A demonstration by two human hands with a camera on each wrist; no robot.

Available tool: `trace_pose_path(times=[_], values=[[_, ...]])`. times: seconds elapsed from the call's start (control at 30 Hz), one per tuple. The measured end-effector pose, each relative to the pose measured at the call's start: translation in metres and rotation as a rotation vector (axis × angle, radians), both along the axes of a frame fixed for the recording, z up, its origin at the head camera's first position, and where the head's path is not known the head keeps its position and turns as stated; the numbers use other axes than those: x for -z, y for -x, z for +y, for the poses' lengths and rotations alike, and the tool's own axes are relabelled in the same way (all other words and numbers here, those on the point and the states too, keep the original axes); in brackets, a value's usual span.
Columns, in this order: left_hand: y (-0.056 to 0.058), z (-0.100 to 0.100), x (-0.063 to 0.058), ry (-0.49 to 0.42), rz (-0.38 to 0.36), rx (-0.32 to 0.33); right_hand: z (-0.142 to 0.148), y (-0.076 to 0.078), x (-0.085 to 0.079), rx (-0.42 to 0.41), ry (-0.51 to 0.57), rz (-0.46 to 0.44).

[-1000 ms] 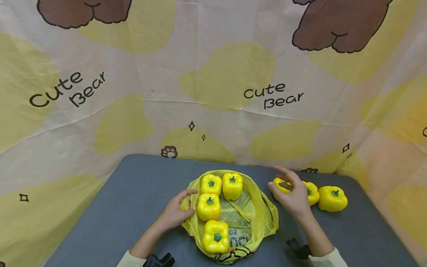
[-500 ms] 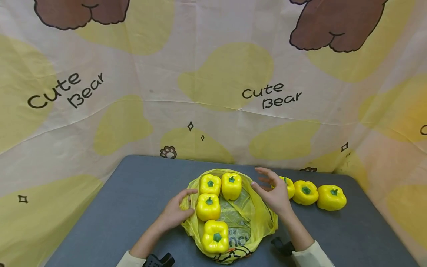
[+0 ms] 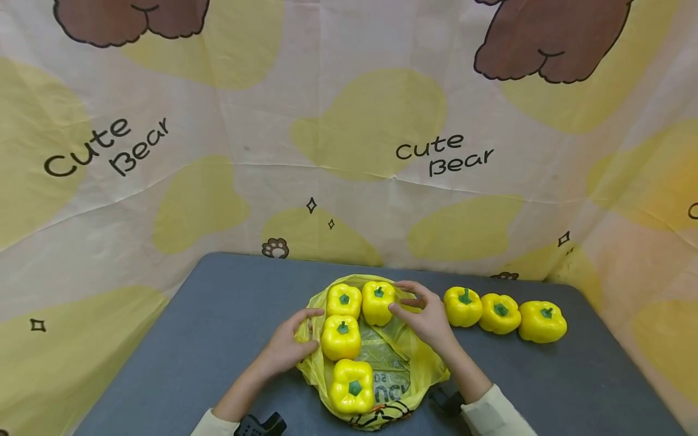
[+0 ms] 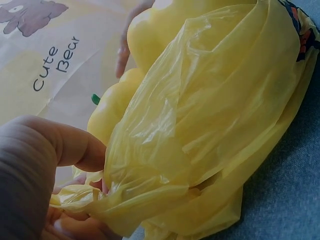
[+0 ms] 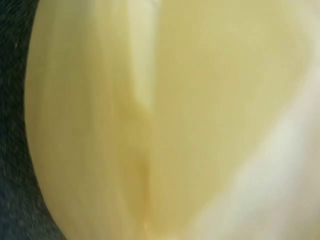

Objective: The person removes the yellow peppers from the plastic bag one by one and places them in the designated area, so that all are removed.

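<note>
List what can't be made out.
Yellow bell peppers: left wrist view, lower parts hidden behind the plastic bag.
Printed bears: head view, upper parts cut off by the top edge.
Surface detail: right wrist view, blurred.
Whether the right hand touches a pepper: head view, overlapping outlines hide it.

Off-white left sleeve (image 3: 211, 424), matching right sleeve (image 3: 495, 415), both plain; blocky black left wrist camera (image 3: 262, 426), black right wrist camera (image 3: 448, 402).

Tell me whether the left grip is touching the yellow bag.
Touching. The left wrist view shows it: the left grip has the bunched edge of the yellow bag between its fingers.
</note>
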State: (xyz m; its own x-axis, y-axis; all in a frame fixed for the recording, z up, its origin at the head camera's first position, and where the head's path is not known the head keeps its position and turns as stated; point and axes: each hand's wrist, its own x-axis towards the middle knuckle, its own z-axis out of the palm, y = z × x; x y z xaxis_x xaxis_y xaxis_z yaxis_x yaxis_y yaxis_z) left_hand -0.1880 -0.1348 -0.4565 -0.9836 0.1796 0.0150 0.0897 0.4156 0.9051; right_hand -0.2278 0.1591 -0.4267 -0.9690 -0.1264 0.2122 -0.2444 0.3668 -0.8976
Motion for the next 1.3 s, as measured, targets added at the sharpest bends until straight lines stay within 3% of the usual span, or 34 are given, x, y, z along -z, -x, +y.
trace_pose_path(times=[0.2, 0.33, 0.43, 0.63, 1.3], values=[[-0.001, 0.000, -0.001, 0.006, 0.018, -0.004, -0.011, -0.005, -0.007, 0.004, -0.006, -0.057], [-0.001, 0.000, -0.002, 0.008, 0.026, 0.006, -0.014, -0.002, -0.001, 0.024, -0.006, -0.048], [-0.001, 0.000, -0.002, 0.014, 0.026, 0.003, -0.013, 0.006, 0.013, 0.044, 0.011, -0.040], [-0.001, 0.002, -0.003, 0.014, 0.013, -0.009, -0.016, 0.010, 0.020, 0.041, 0.027, -0.042], [-0.002, 0.002, -0.003, 0.025, 0.028, -0.028, -0.025, 0.012, 0.020, 0.047, 0.034, -0.044]])
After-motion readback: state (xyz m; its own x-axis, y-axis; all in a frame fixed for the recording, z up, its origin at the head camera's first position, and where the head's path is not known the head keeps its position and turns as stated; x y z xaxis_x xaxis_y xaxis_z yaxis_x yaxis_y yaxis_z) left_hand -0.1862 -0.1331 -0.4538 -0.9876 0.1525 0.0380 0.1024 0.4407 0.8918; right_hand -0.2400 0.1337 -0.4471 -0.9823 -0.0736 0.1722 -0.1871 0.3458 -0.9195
